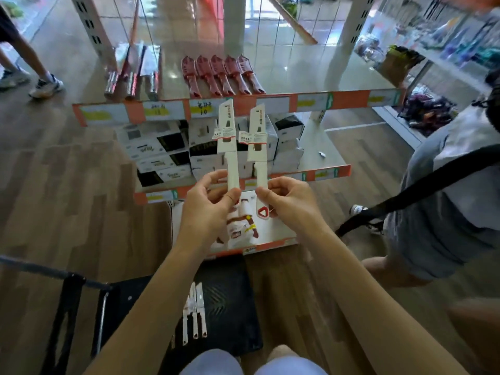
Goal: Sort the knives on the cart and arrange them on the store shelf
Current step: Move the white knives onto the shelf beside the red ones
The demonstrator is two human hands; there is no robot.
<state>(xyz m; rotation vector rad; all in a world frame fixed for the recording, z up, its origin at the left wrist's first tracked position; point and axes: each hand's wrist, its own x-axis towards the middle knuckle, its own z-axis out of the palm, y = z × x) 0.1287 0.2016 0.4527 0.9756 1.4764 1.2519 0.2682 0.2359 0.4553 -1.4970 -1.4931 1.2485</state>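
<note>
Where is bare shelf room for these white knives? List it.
Top shelf: bare right of the red knives, up to the upright; narrow gap between them and the silver knives. Lower shelf: crowded with boxes, bare only at its right end.

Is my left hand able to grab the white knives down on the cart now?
Probably not yet: the left hand grips a white knife. The cart knives lie uncovered below it, so only the full grip stands in the way.

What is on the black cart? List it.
Three white knives lie side by side on the cart. The left forearm and knees cover its near part, so anything there cannot be seen.
</note>
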